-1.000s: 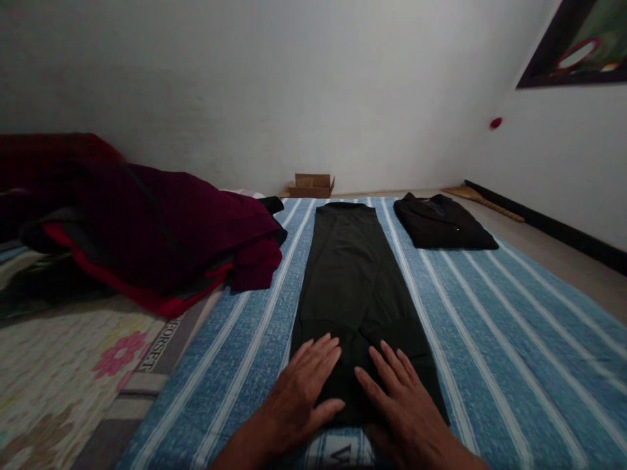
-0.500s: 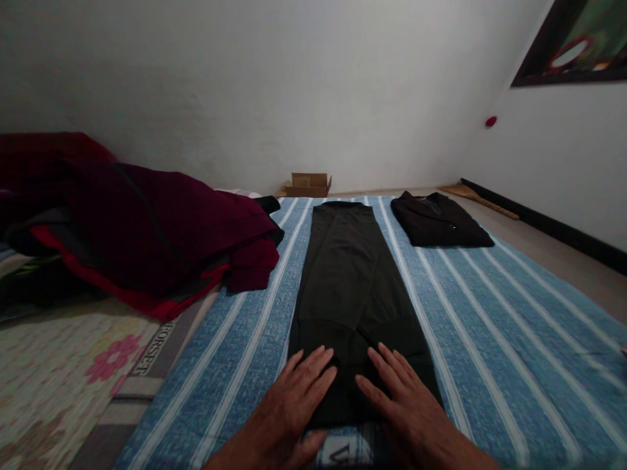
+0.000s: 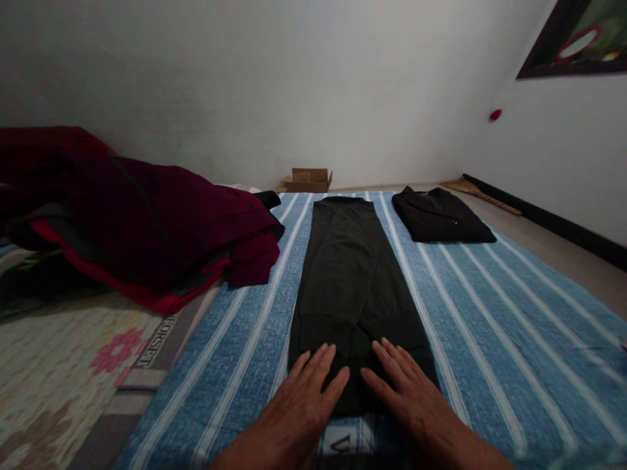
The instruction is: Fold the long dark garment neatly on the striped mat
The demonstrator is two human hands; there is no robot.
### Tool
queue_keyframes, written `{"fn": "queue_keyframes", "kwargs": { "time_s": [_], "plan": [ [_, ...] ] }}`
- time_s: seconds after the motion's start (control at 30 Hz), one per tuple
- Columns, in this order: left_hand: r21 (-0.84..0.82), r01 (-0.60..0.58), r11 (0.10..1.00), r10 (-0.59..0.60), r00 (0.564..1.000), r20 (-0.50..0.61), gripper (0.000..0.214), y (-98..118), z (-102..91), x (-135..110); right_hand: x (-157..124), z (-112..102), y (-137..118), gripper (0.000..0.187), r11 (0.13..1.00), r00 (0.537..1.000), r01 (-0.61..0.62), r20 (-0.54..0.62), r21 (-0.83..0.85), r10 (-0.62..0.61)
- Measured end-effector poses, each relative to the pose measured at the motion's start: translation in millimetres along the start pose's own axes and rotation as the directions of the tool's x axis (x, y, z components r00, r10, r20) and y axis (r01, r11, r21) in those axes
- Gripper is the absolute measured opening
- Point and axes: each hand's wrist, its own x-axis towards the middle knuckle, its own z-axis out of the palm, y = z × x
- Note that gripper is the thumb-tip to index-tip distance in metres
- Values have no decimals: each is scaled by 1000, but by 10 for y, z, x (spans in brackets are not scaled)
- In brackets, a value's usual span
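A long black garment (image 3: 350, 274), folded lengthwise into a narrow strip, lies flat on a blue and white striped sheet (image 3: 494, 313). My left hand (image 3: 306, 401) rests flat and open on its near end, fingers stretched out. My right hand (image 3: 409, 398) lies flat and open beside it on the same end, fingers spread. Neither hand holds anything.
A folded black garment (image 3: 441, 219) lies at the sheet's far right. A heap of maroon and red clothes (image 3: 147, 228) sits to the left, over a floral mat (image 3: 63, 372). A small cardboard box (image 3: 308, 179) stands by the far wall. A framed picture (image 3: 578, 42) hangs upper right.
Both hands have slid a little toward me along the garment's near end, staying flat. The view has shifted slightly.
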Motion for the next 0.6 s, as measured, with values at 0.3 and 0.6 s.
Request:
{"fn": "queue_keyframes", "kwargs": {
  "time_s": [0.3,0.6],
  "plan": [
    [9,43,999,-44,998,36,102,32,48,56,4,111,-15,67,984,984,-48,-178,-174,16],
    [19,20,1000,-19,999,-31,106,18,113,66,31,133,91,63,972,976,-97,-212,-212,52]
  ]
}}
